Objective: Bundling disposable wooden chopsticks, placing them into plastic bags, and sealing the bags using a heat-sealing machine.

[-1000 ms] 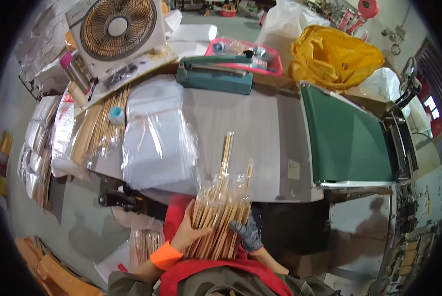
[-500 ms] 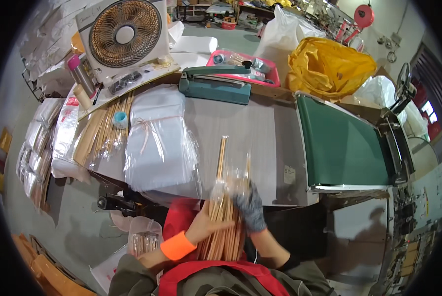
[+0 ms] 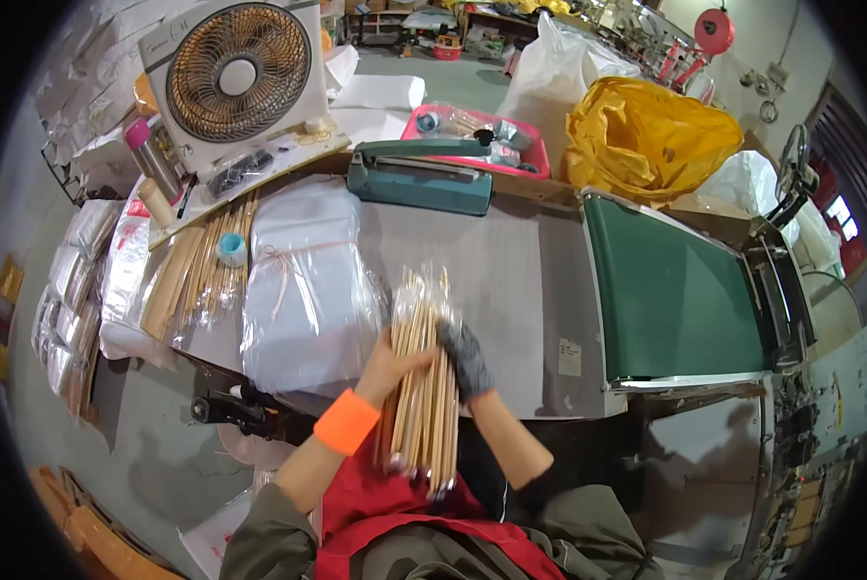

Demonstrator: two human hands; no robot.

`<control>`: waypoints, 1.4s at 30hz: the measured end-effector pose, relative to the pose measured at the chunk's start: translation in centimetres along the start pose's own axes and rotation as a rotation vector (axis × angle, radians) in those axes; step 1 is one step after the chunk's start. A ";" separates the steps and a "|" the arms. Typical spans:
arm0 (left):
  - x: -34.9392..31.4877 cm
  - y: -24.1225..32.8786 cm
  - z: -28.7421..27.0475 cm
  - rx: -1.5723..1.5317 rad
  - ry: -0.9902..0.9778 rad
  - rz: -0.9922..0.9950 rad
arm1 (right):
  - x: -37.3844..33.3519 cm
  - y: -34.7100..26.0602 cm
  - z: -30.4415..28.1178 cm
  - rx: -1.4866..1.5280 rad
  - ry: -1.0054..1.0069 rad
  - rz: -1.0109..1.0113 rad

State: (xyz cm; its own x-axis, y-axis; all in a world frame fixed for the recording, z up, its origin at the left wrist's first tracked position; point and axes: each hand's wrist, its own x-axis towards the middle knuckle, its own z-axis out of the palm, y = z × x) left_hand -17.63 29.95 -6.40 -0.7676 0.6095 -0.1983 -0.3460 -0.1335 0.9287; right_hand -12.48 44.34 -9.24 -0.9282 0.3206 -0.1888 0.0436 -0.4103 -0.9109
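A thick bundle of long wooden sticks (image 3: 418,396), in clear plastic sleeves, stands tilted between my hands at the table's near edge. My bare left hand (image 3: 386,370), above an orange wristband (image 3: 346,422), is closed round its left side with the thumb across the front. On the right side, my right hand (image 3: 465,362) in a dark grey glove presses against the bundle, its fingers partly hidden behind it. Crinkled plastic rises past the sticks' upper ends. Left of the bundle lies a stack of clear plastic bags (image 3: 303,314) tied with string.
Loose sticks (image 3: 206,275) and a blue tape roll (image 3: 231,249) lie at the left. A teal bag sealer (image 3: 422,179) and a pink basket (image 3: 540,159) stand at the back, near a fan (image 3: 238,75). A green conveyor belt (image 3: 675,290) borders the table's right side.
Both hands have moved the bundle up and away from my body, over the table's near edge. A stick that stood out above the bundle is now level with the others.
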 end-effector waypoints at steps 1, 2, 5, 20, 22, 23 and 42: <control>-2.9 -0.7 -0.7 0.012 -0.006 -0.025 | -3.0 0.6 0.8 -0.163 -0.001 -0.060; -6.1 -2.0 -1.1 0.079 0.003 0.048 | -6.7 1.6 1.1 -0.344 -0.012 -0.161; -12.5 -4.1 -0.7 0.054 -0.111 0.024 | -11.1 5.4 -2.0 -0.694 -0.164 -0.306; -11.8 -2.9 2.9 -0.081 -0.041 0.085 | -7.7 -1.2 0.8 -0.412 -0.593 -0.200; -11.6 -4.5 2.8 0.265 0.138 0.231 | -6.9 -0.5 1.1 -0.445 -0.620 -0.150; -11.5 -3.9 3.0 0.449 0.183 0.172 | -6.9 -0.2 1.0 -0.348 -0.572 -0.061; -1.9 -2.4 -1.9 1.061 0.195 0.853 | -7.6 -0.5 -1.6 -0.251 -0.320 0.074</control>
State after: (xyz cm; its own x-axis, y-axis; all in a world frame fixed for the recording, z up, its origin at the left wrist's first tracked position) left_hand -16.35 27.58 -8.88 -0.6252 0.5103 0.5905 0.7731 0.3012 0.5582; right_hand -4.83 43.43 -7.90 -0.9855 0.0006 -0.1695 0.1664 -0.1888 -0.9678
